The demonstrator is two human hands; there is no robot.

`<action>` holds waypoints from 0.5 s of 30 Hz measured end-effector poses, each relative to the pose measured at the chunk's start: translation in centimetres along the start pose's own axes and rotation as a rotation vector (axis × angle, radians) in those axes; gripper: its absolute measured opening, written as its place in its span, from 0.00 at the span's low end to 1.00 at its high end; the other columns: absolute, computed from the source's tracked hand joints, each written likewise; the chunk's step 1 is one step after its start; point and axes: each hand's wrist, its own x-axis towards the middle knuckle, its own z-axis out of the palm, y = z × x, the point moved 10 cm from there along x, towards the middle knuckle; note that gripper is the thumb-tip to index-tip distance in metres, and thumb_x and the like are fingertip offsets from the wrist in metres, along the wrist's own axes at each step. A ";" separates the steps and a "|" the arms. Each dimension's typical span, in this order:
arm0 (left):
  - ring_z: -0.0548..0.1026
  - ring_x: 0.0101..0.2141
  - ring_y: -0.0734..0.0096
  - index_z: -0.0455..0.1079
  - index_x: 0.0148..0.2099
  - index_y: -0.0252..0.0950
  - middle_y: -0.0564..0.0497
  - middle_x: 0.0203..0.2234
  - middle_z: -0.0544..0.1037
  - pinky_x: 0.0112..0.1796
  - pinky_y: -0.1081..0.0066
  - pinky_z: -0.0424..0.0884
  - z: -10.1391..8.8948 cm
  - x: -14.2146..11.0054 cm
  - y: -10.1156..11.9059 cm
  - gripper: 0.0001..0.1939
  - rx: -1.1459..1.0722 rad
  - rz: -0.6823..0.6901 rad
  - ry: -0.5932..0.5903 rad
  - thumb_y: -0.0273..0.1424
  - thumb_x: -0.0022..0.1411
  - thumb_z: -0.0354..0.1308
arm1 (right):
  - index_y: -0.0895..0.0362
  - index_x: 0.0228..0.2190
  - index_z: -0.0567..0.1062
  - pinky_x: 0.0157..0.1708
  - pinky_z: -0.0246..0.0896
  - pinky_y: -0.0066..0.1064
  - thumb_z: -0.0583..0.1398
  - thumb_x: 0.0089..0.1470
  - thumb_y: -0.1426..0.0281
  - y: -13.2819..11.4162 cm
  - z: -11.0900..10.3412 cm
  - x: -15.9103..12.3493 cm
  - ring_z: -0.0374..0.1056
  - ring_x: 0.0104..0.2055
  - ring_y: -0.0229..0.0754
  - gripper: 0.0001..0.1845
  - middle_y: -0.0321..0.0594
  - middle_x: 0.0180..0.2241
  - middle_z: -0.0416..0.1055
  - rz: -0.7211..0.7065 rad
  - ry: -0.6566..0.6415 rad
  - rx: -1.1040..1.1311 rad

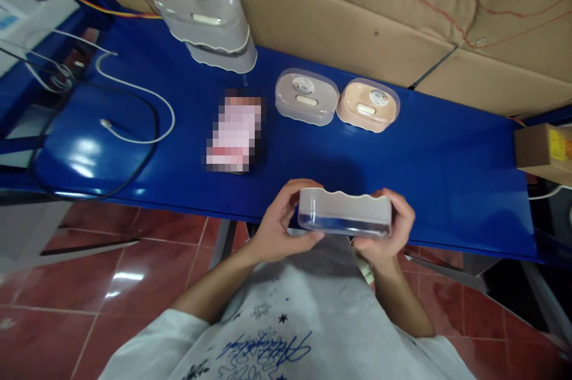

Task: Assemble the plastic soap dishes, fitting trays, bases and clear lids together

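Between both hands, a grey plastic box with a clear cover (344, 210) is held on its side at the table's front edge, its wavy rim facing away from me. My left hand (286, 222) grips its left end, thumb along the near clear side. Around the right end are the fingers of my right hand (393, 225). Beyond them on the table, a similar grey box with a clear lid (308, 97) sits beside a peach one (369, 105); both carry round labels. Farther left at the back, more grey boxes (208, 22) are stacked.
A pixelated phone-like object (235, 133) lies on the blue table (447, 183). A white cable (172, 112) and a black cable (143, 174) loop over the left side. A cardboard box (543, 150) is at the right end. Brown cardboard (335, 16) lines the back.
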 end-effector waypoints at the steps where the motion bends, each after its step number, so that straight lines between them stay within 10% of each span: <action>1: 0.78 0.58 0.57 0.70 0.64 0.48 0.45 0.59 0.78 0.56 0.59 0.75 -0.3 0.1 -0.4 0.36 0.016 -0.036 -0.003 0.33 0.56 0.79 | 0.43 0.70 0.57 0.45 0.77 0.60 0.58 0.53 0.27 -0.6 -0.6 0.0 0.75 0.45 0.61 0.55 0.49 0.49 0.72 -0.094 0.038 -0.048; 9: 0.84 0.43 0.60 0.79 0.53 0.41 0.48 0.42 0.84 0.41 0.66 0.81 -1.7 -0.4 -3.9 0.28 -0.399 -0.453 0.196 0.48 0.55 0.78 | 0.39 0.76 0.45 0.66 0.63 0.73 0.59 0.56 0.30 -5.2 0.3 2.1 0.59 0.71 0.70 0.58 0.48 0.71 0.52 -0.318 -0.108 -0.001; 15: 0.83 0.30 0.63 0.78 0.55 0.35 0.45 0.36 0.84 0.26 0.67 0.83 1.9 -2.3 -5.2 0.26 -0.698 -0.812 0.036 0.52 0.67 0.66 | 0.42 0.76 0.52 0.68 0.62 0.71 0.60 0.59 0.34 -5.6 0.1 3.1 0.61 0.71 0.68 0.54 0.50 0.68 0.60 -0.256 -0.193 0.008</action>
